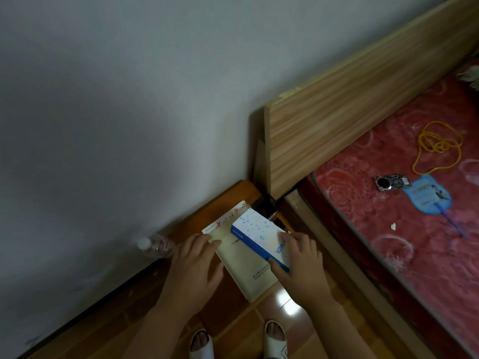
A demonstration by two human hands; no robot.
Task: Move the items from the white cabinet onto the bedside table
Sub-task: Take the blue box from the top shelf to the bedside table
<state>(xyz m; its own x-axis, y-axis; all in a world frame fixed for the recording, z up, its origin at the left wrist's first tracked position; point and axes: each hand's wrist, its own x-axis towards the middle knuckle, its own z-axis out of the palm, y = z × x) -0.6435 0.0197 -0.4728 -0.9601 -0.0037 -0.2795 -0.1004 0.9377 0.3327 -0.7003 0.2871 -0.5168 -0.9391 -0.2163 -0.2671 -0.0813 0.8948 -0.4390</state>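
Observation:
A cream book [246, 273] lies over the orange-brown bedside table [228, 198] in the corner by the wall. On top of the book rests a white and blue box [259, 231]. My left hand [194, 265] holds the book's left edge, fingers over its corner. My right hand [300, 265] grips the near right end of the box, thumb on its blue side. A second flat white item with red print [225, 216] shows under the book's far end. The white cabinet is not in view.
A clear plastic bottle [156, 245] stands at the table's left against the wall. The wooden headboard [363, 99] and a red bed [414, 229] with a yellow cord, a blue fan and a small device lie to the right. Tiled floor and my sandals [274, 335] are below.

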